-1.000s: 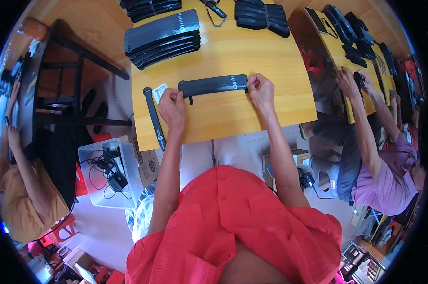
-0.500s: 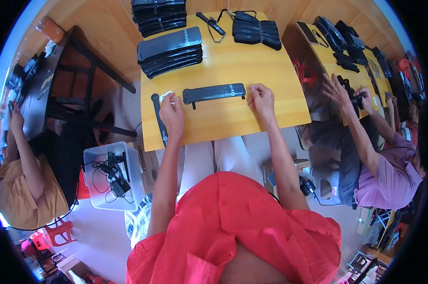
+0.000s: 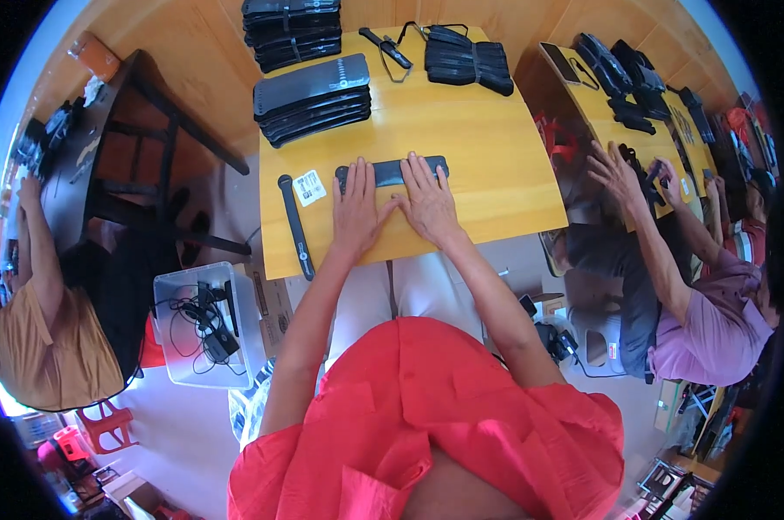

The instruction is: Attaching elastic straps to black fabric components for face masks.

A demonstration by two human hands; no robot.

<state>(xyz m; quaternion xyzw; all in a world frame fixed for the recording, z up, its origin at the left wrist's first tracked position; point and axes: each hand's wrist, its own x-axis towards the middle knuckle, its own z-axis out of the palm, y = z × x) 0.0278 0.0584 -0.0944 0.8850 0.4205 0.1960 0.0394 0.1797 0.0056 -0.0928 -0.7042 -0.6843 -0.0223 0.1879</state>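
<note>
A flat, oblong black pad [image 3: 390, 173] lies across the yellow table in front of me. My left hand [image 3: 356, 211] rests flat on its left part, fingers stretched out. On the right part lies my right hand [image 3: 430, 203], its fingers also extended and the thumbs nearly meeting. The hands hide much of the pad's surface and its lower edge. Beside my left hand is a white printed label [image 3: 309, 187], with a narrow black strap [image 3: 296, 227] lying lengthwise to its left.
Several similar black pads form a stack [image 3: 312, 97] at the back left, with bundled ones [image 3: 291, 36] behind. A strapped black bundle [image 3: 468, 61] and a black-handled tool [image 3: 386, 48] lie at the back. A clear bin [image 3: 171, 347] holds cables. People work on both sides.
Both hands have moved inward onto the pad and flattened over it. My left hand has come off the white label, which now lies uncovered on the table.
</note>
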